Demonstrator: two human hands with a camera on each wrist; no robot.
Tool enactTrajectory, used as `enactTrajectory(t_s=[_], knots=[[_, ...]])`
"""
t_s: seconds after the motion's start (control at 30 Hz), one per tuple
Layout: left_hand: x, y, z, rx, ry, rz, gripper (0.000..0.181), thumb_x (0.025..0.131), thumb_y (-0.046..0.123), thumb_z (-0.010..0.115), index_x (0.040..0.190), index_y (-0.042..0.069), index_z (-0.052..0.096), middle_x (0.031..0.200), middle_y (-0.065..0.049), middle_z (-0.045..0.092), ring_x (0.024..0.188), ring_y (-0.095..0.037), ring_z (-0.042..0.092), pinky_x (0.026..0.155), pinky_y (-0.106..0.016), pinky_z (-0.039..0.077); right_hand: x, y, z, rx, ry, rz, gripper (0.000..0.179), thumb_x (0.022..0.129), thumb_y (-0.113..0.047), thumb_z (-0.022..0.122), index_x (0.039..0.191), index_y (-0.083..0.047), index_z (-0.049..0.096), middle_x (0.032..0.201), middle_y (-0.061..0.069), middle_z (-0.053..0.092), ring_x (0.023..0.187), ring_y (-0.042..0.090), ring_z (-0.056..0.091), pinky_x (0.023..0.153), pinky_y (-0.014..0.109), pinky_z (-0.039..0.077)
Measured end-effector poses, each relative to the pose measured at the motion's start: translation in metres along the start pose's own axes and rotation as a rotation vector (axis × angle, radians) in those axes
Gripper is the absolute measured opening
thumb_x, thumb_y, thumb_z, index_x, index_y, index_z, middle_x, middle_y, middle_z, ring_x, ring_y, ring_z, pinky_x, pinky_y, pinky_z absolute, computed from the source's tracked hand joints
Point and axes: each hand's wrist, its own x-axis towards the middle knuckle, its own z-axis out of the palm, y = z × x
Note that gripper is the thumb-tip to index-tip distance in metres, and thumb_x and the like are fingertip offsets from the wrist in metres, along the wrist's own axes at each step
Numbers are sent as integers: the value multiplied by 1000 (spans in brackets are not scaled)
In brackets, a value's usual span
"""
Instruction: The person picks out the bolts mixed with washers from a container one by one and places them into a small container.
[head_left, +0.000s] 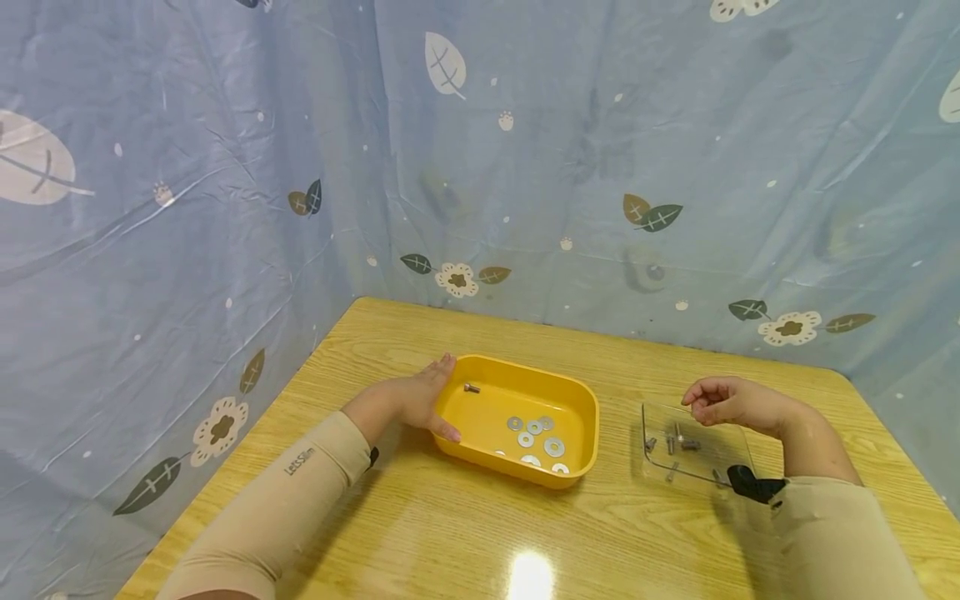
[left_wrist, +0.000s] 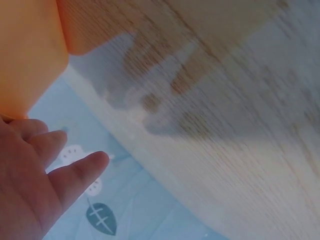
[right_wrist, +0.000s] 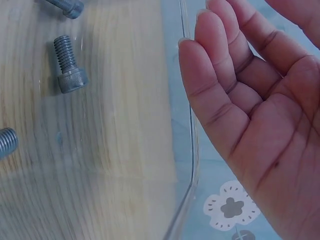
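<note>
At the left end of a yellow tray (head_left: 581, 397), my left hand (head_left: 420, 398) grips the wall, its thumb over the near rim and other fingers along the outside. The left wrist view has this hand's outstretched little finger beside the tray's orange-looking side (left_wrist: 30, 55). Inside the tray are several flat washers (head_left: 554, 447) and one small bolt (head_left: 471, 388). My right hand (head_left: 738, 404) hovers at the far rim of a clear box (head_left: 735, 450), fingers loosely curled, nothing visible in them. Several socket-head bolts (right_wrist: 70, 70) lie in that box.
Both containers stand on a wood-grain table (head_left: 420, 533), the clear box to the right of the tray. A blue patterned curtain (head_left: 555, 167) hangs along the table's back and left edges. Light glares off the near tabletop.
</note>
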Motion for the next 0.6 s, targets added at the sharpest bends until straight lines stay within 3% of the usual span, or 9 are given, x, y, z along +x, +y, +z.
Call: enactTrajectory(t_s=[0.27, 0.43, 0.6], knots=[[-2, 2, 0, 3, -4, -3, 129, 62, 67, 67, 146, 5, -10, 152, -12, -9, 139, -27, -2, 111, -40, 10, 3, -8, 2, -65, 43, 7, 30, 93, -8, 50, 116, 12, 45, 92, 12, 54, 84, 22, 55, 79, 33, 47], [-1, 1, -1, 16, -7, -4, 131, 61, 69, 66, 146, 6, -11, 152, -10, -10, 139, -26, -3, 112, -39, 10, 10, -28, 5, -126, 73, 22, 27, 93, -12, 52, 115, 4, 48, 92, 12, 53, 86, 17, 55, 80, 30, 46], [-1, 1, -2, 7, -6, -2, 133, 58, 72, 65, 146, 6, -11, 152, -11, -10, 140, -26, -3, 111, -40, 10, 23, -54, 13, -200, 166, 20, 31, 91, -18, 56, 114, 1, 51, 96, 11, 55, 88, 17, 56, 80, 28, 47]])
